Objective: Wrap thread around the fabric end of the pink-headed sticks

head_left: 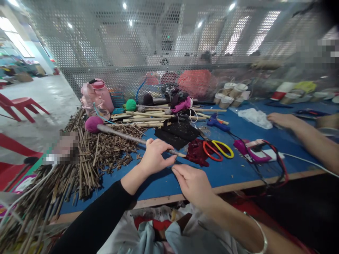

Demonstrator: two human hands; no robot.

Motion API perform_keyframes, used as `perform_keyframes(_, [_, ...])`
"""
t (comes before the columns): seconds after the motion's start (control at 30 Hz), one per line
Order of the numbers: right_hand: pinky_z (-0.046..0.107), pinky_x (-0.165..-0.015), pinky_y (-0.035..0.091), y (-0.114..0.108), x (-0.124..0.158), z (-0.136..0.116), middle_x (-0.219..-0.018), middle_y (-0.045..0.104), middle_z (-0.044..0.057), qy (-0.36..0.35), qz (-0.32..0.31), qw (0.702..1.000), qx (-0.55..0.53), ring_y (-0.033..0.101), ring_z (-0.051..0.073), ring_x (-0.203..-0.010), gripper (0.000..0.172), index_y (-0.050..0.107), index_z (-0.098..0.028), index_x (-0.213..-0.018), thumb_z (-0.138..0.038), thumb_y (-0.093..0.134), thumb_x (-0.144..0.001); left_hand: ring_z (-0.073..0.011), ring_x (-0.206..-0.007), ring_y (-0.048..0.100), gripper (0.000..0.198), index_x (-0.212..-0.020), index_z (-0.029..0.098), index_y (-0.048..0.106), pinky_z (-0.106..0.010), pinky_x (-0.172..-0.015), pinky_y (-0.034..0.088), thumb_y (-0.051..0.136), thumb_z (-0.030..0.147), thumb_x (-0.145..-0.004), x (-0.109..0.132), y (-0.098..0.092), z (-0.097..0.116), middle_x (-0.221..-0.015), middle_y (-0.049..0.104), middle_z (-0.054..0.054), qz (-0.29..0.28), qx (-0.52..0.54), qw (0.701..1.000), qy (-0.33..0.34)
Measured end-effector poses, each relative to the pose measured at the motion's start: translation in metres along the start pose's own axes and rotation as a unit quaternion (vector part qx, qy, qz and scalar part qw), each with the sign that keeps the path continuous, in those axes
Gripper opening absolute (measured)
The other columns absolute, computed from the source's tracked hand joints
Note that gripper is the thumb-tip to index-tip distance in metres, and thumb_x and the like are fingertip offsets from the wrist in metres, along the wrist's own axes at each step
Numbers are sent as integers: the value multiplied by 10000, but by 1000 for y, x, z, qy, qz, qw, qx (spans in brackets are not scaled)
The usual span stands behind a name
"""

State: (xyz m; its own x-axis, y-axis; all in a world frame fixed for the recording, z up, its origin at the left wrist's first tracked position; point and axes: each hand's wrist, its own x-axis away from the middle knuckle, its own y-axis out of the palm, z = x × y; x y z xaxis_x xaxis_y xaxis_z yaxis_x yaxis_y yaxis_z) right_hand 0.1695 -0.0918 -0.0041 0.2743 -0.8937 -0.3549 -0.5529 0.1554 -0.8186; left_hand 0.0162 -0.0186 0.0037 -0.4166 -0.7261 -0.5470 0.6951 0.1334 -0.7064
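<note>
A long stick wrapped in greyish material (pixel 120 135) lies across the table, slanting down to the right, with a magenta ball (pixel 93 125) at its far left end. My left hand (pixel 156 155) is closed around it near its bare right tip. Just below that tip, my right hand (pixel 191 180) has thumb and fingers pressed together; anything in the pinch is too small to make out. Scissors with red and yellow handles (pixel 224 149) rest on dark red cloth (pixel 197 153) to the right. Behind them lies black cloth (pixel 177 134).
Dried twigs (pixel 87 158) pile up at left, with bare sticks (pixel 144 120) at the back. A blue glue gun (pixel 217 123) and a purple device with cables (pixel 253 151) sit at right. Another person's hand (pixel 282 120) touches white cloth (pixel 255 117). Perforated metal screen (pixel 137 46) stands behind.
</note>
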Motion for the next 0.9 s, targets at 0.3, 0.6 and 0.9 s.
perform_keyframes(0.3, [214,-641,423,-60,-68,32,-771,707,3,-13,-48,998,-31,626,149,-702,193,697,-193,-744,-255,525,-807,-153,-809,559,175,-849,204,620,-337,-790,268,596,339,-739,2,-7,7,-804,659,2,-30,17,999,23])
perform_keyframes(0.6, [252,-585,462,1,-39,51,-723,704,36,71,-91,982,-149,636,187,-653,262,703,-175,-793,-343,503,-808,-161,-824,549,189,-861,212,620,-342,-785,264,586,377,-775,5,-2,-2,-812,663,-1,-46,11,998,42])
perform_keyframes(0.9, [222,-648,424,-25,-8,-5,-756,690,52,-10,-37,999,17,625,151,-703,267,664,-179,-761,-209,425,-877,-176,-884,552,195,-939,206,616,-349,-797,259,531,346,-833,3,1,-7,-889,679,-24,-73,11,996,55])
